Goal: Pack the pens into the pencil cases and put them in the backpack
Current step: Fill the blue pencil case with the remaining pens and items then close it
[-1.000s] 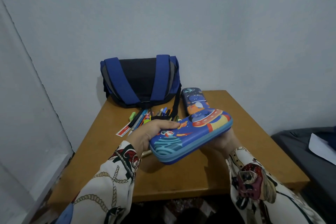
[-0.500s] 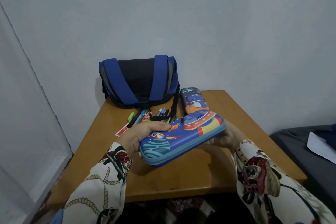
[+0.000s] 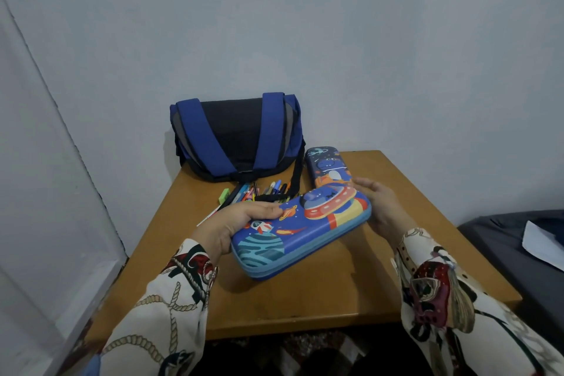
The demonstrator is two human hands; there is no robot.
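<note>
The left hand (image 3: 232, 224) grips the hard, rounded case (image 3: 300, 230) at its near end; the right hand (image 3: 378, 207), fingers straight, touches its far end.

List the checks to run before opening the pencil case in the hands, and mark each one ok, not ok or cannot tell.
1. Case held firmly: left hand grips the near end of the pencil case, thumb on top. Ok.
2. Right hand placed to help: it sits open at the far end. Ok.
3. Zipper pull found: none shows along the visible edge. Cannot tell.
4. Case shut: both halves meet all along the visible edge. Ok.
5. Pens within reach: loose in a pile on the table, in front of the backpack. Ok.
6. Second pencil case ready: it lies on the table beside the backpack; open or shut, cannot tell.
</note>
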